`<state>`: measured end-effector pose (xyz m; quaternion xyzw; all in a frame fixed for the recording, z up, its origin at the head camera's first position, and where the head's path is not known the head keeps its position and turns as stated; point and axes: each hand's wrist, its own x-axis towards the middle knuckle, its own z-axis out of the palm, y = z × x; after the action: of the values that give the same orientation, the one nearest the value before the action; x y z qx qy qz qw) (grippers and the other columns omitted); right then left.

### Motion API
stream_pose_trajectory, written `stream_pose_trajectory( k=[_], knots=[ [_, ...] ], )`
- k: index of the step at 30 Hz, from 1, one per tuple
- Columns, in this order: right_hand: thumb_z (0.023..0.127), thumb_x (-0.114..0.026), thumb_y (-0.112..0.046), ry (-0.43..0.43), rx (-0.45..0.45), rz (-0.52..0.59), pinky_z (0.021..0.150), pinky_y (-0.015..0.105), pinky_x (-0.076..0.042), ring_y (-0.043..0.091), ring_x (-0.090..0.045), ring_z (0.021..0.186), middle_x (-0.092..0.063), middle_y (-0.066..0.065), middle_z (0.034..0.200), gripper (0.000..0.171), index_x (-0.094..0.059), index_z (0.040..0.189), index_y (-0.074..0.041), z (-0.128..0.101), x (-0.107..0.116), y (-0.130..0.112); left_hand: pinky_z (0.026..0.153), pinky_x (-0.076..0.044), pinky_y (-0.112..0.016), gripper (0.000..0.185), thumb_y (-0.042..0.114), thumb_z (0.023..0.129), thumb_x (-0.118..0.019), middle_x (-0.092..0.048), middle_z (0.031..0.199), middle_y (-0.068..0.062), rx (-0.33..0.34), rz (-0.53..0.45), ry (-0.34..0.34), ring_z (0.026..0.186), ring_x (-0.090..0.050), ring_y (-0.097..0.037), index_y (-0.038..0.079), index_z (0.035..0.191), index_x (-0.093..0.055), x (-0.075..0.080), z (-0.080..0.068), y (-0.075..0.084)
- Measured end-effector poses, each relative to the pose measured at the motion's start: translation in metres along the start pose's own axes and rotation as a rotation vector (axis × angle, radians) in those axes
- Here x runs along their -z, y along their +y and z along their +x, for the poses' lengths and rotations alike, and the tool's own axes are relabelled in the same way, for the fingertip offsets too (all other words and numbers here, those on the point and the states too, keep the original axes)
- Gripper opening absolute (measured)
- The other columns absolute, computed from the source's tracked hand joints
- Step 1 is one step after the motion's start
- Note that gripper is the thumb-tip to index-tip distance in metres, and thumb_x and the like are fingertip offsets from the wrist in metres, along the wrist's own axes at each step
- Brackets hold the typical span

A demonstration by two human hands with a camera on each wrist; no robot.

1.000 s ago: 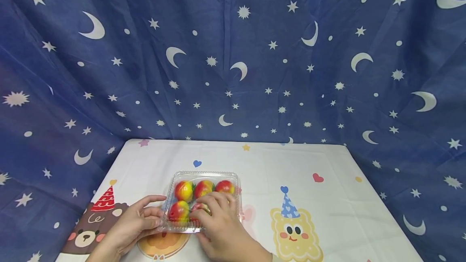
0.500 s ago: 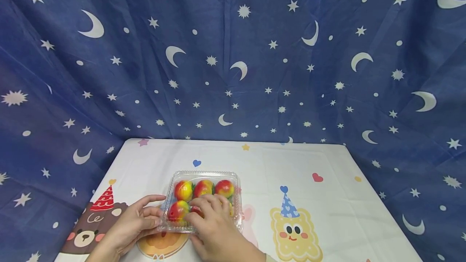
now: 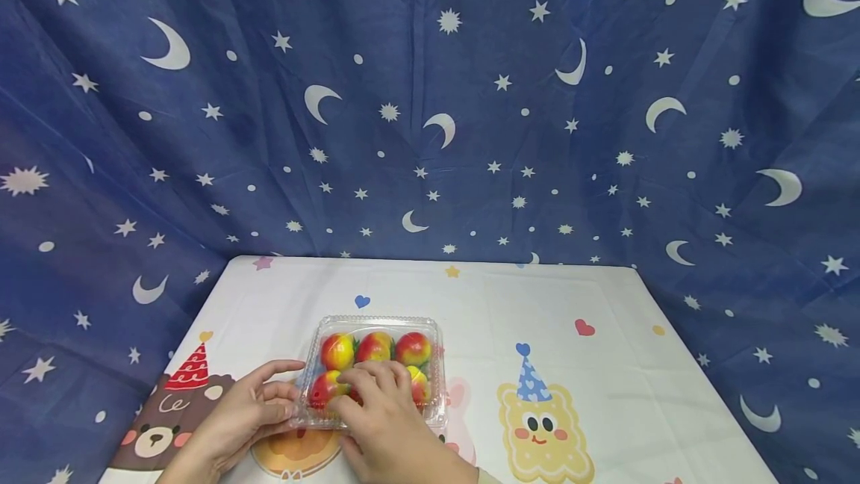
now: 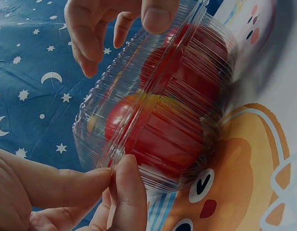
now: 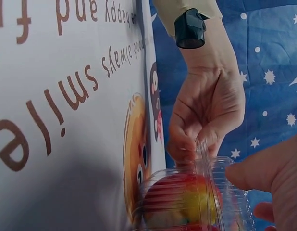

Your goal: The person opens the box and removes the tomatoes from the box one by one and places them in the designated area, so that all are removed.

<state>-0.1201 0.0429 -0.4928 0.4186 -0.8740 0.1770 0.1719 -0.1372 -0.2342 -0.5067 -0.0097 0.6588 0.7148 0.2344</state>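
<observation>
A clear plastic clamshell box [image 3: 435, 334] sits on the table with its lid down, and red-and-yellow fruits [image 3: 337, 351] lie in two rows inside. My left hand [image 3: 251, 417] pinches the box's near left corner between thumb and forefinger; the left wrist view shows those fingertips [image 4: 127, 168] on the rim. Over the near part of the lid is my right hand [image 3: 386, 417], its fingers loosely bent and its thumb near the front rim. It hides part of the near row of fruits. In the right wrist view the right thumb [image 5: 254, 168] is beside the rim.
The white tablecloth [image 3: 537, 305] has printed cartoon figures, hearts and lettering. A blue curtain [image 3: 470, 95] with moons and stars hangs behind the table and at both sides. A small black camera [image 5: 190, 30] is worn on the left wrist.
My right hand has slid left along the near part of the lid, uncovering the fruit at the near right. The left hand has kept its pinch on the corner, and the box stays in place.
</observation>
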Motion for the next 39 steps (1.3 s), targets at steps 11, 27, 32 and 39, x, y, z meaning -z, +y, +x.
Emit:
stream_pose_trajectory(
  k=[11,27,32,39],
  knots=[
    [0.09,-0.083,-0.031,0.02,0.006,-0.037,0.113,0.047,-0.031,0.017,-0.04,0.139,-0.057,-0.007,0.138,0.031,-0.066,0.116,-0.032,0.003,-0.004,-0.004,0.083,-0.067,-0.034,0.082,-0.005,0.091,-0.072,-0.07,0.102,-0.002,0.024,-0.017,0.007,0.084,-0.072,-0.013,0.002,0.162,-0.031,0.0,0.001,0.0],
    [0.091,-0.081,-0.03,0.052,0.04,-0.083,0.109,0.047,-0.034,0.018,-0.044,0.135,-0.059,-0.006,0.134,0.022,-0.07,0.11,-0.032,0.007,-0.009,-0.006,0.082,-0.067,-0.033,0.079,-0.005,0.091,-0.072,-0.07,0.102,-0.001,0.017,-0.023,-0.001,0.084,-0.072,-0.013,0.003,0.16,-0.035,0.0,0.0,-0.001],
    [0.091,-0.083,-0.032,0.057,0.059,-0.118,0.109,0.048,-0.035,0.017,-0.046,0.133,-0.06,-0.007,0.131,0.021,-0.073,0.109,-0.033,0.009,-0.012,-0.009,0.082,-0.067,-0.033,0.078,-0.006,0.091,-0.072,-0.07,0.101,0.0,0.013,-0.029,-0.005,0.083,-0.072,-0.013,0.003,0.159,-0.035,0.0,0.0,-0.001],
    [0.091,-0.083,-0.033,0.048,0.064,-0.142,0.11,0.047,-0.036,0.017,-0.047,0.132,-0.059,-0.007,0.129,0.022,-0.074,0.11,-0.034,0.011,-0.015,-0.011,0.082,-0.067,-0.033,0.078,-0.006,0.09,-0.072,-0.07,0.101,0.0,0.007,-0.034,-0.011,0.083,-0.071,-0.012,0.004,0.158,-0.036,0.001,0.0,-0.001]
  ],
)
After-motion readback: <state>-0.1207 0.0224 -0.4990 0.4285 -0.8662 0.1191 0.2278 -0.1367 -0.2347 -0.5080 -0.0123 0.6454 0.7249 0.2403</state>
